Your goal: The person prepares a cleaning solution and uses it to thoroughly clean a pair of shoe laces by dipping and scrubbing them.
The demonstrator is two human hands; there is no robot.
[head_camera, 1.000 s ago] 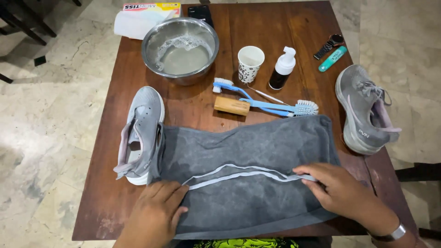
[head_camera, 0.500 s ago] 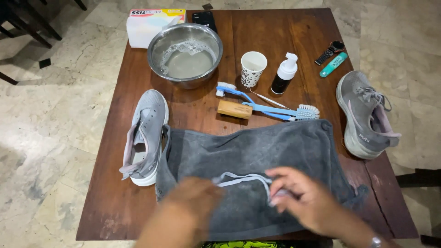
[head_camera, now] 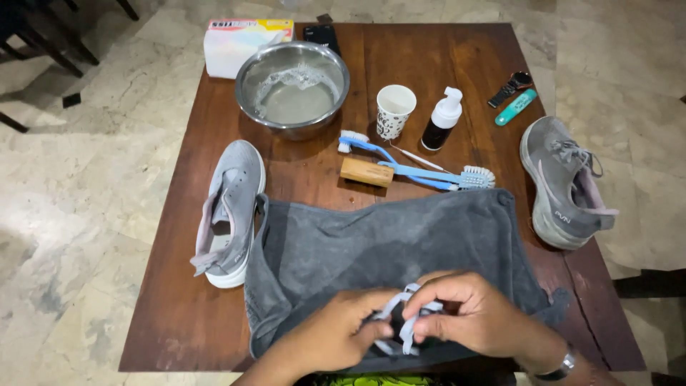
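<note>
My left hand (head_camera: 336,334) and my right hand (head_camera: 475,314) meet over the near edge of a grey towel (head_camera: 386,250) spread on the wooden table (head_camera: 186,314). Both hands pinch a bunched pale grey shoelace (head_camera: 404,318) between their fingers, just above the towel. A grey sneaker without its lace (head_camera: 229,211) lies left of the towel, toe pointing away. A second grey sneaker (head_camera: 564,182), still laced, lies at the right edge of the table.
Behind the towel lie two blue brushes (head_camera: 421,171) and a wooden brush (head_camera: 366,171). Farther back stand a steel bowl of soapy water (head_camera: 293,86), a paper cup (head_camera: 394,111), a pump bottle (head_camera: 441,120), a tissue box (head_camera: 239,43), a watch (head_camera: 509,88) and a teal tube (head_camera: 516,107).
The lace lay stretched across the towel between my spread hands. My hands have come together at the near middle and gathered it into a bundle.
</note>
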